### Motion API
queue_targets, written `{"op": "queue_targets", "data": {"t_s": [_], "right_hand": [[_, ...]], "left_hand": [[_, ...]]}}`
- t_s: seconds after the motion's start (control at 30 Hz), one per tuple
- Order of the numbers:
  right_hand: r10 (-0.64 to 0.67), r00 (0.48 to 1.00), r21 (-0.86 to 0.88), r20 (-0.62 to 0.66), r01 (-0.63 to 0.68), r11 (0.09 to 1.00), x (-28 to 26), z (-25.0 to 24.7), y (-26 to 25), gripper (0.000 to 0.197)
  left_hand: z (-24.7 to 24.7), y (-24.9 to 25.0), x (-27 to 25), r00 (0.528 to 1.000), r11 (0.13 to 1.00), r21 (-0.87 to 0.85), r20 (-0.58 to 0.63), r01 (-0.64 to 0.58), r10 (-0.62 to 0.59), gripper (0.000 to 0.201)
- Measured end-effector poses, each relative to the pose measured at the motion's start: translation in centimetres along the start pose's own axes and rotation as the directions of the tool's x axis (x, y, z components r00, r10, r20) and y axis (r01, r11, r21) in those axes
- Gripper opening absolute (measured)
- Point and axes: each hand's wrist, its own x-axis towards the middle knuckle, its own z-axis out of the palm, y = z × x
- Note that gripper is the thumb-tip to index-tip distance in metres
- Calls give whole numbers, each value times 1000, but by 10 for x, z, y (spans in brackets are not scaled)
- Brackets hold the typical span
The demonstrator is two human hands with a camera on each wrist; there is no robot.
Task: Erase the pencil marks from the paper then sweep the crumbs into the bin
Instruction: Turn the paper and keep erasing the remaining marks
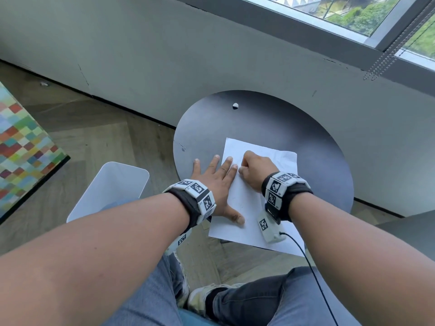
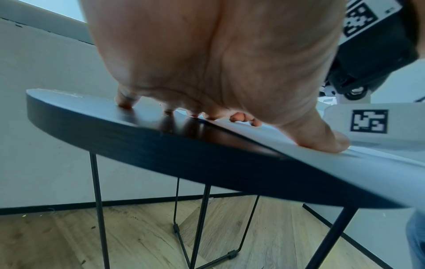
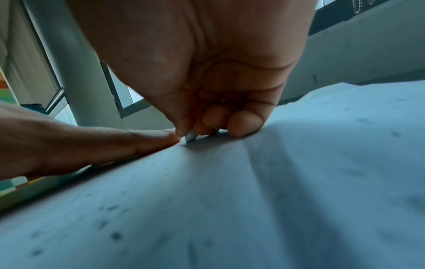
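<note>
Right hand (image 3: pixel 207 87) over eraser (image 3: pixel 190 137) (mostly hidden)

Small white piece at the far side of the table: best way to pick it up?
Judging by the head view, the white piece lies alone on the bare tabletop, low and small. Come from straight above and pinch across its sides with thumb and forefinger. The right hand is busy; the left hand pins the paper.

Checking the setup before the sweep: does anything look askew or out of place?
The white paper sheet lies skewed, its near edge overhanging the round black table, and it looks creased. A small white piece sits alone near the far rim.
</note>
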Motion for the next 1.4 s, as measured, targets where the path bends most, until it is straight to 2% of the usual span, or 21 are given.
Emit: {"op": "queue_targets", "data": {"t_s": [0.13, 0.33, 0.4, 0.5, 0.63, 0.87, 1.0, 1.13, 1.23, 1.4], "right_hand": [[-65, 997, -6, 49, 65, 998, -17, 1, 4, 11], [-211, 958, 69, 191, 202, 977, -80, 14, 15, 8], [-231, 954, 54, 191, 224, 973, -82, 15, 16, 8], [-187, 976, -1, 110, 188, 982, -62, 13, 9, 7], [-36, 999, -14, 20, 36, 999, -17, 5, 0, 16], [86, 995, -27, 46, -85, 996, 6, -1, -2, 25], [77, 997, 4, 15, -77, 997, 0, -6, 0, 25], [-4, 1000, 148, 6, 3, 989, -7, -19, 6, 13], [-68, 996, 94, 49, 64, 994, -12, -24, 12, 20], [10, 997, 37, 76, -13, 999, -13, -17, 19, 16]], "left_hand": [[0, 0, 1, 1000, 1000, 4, 4, -2, 2, 151], [2, 1, 2, 1000, 1000, 15, 13, -1, 1, 153], [1, 1, 2, 1000, 1000, 17, 10, 0, 0, 153], [0, 1, 2, 1000, 1000, 16, 13, -9, 9, 148], [0, 0, 1, 1000, 1000, 27, 10, -5, 5, 146], [4, 4, -15, 995, 1000, -12, -97, 16, -17, 130], [9, 6, -27, 999, 1000, 14, -31, -13, 13, 132], [5, 5, -24, 1000, 999, 39, -9, -8, 8, 131], [1, 4, -20, 1000, 999, 48, 2, -10, 10, 129], [-6, 6, -19, 999, 1000, 11, 42, 11, -11, 131]]}}
